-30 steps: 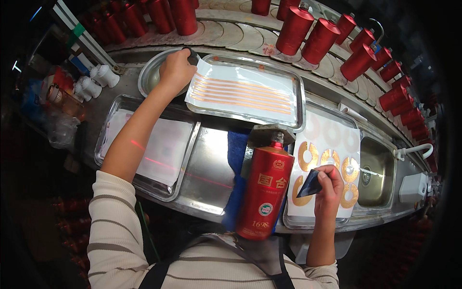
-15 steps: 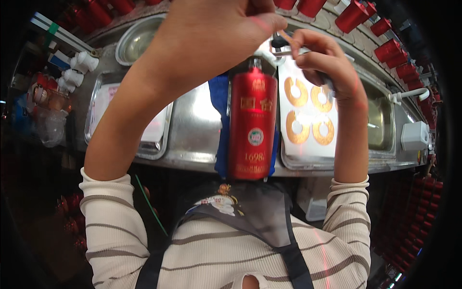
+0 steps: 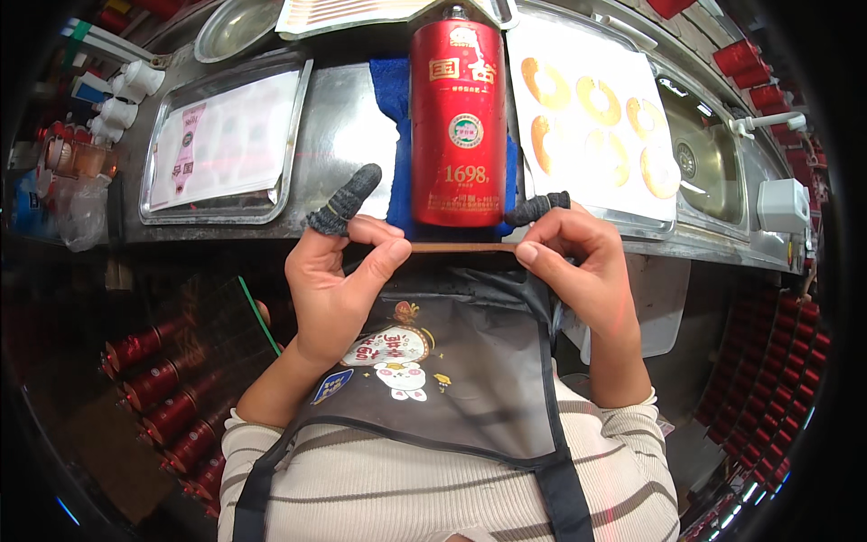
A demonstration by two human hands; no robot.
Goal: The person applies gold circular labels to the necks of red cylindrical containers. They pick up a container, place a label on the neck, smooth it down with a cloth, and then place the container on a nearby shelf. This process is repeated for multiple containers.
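Before the base of the red bottle: copper-coloured strip, drawn straight between left hand and right hand, pinched at each end by thumb and finger. Dark cover on one left finger, similarly on one right. Under the bottle, blue cloth; leftward, metal tray with papers; rightward, gold rings on white sheet.

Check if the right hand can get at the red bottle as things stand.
Likely yes: the right hand is near the lower end of the red bottle, nothing visible blocking the way. But it pinches the thin strip, so grasping probably means letting go.
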